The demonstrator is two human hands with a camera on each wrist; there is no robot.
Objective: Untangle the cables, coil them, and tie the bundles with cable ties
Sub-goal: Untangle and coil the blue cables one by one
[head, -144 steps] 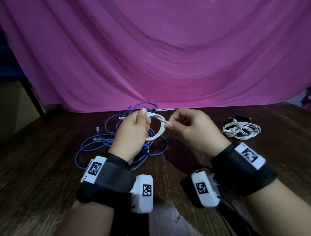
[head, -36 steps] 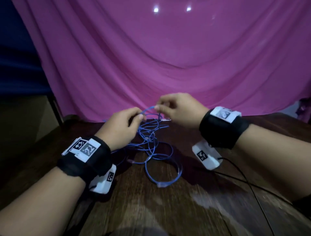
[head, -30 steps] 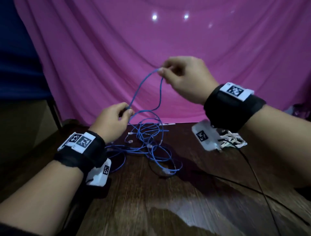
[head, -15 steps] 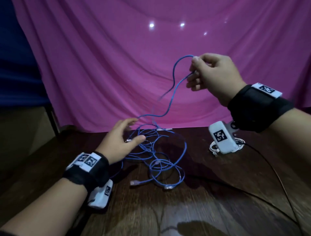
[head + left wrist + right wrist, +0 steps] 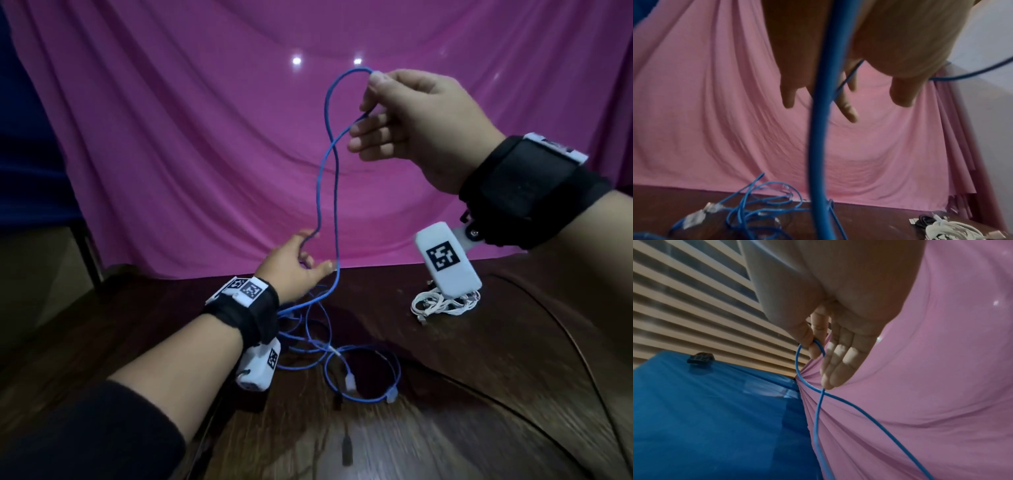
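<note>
My right hand [image 5: 373, 89] is raised high and pinches a loop of the blue cable [image 5: 334, 171] between thumb and forefinger; the right wrist view shows that pinch [image 5: 815, 347]. Two strands hang from it down to the blue tangle [image 5: 322, 346] on the wooden table [image 5: 445, 428]. My left hand [image 5: 310, 253] hovers above the tangle with its fingers loosely spread, and one hanging strand runs between them. In the left wrist view the fingers [image 5: 846, 108] point down, straight, with the thin strand [image 5: 851, 74] crossing them. A tied white cable bundle [image 5: 442, 305] lies at the right.
A pink cloth [image 5: 205, 154] hangs behind the table. A thin black lead [image 5: 507, 407] trails across the table's right side. A small dark, blurred piece [image 5: 347, 448] lies near the front edge. Clear plugs [image 5: 350, 382] of the blue cables lie in front of the tangle.
My left hand has lifted off the tangle to the hanging strand, which now runs through its fingers. My right hand stays high with the loop, and more cable hangs straight.
</note>
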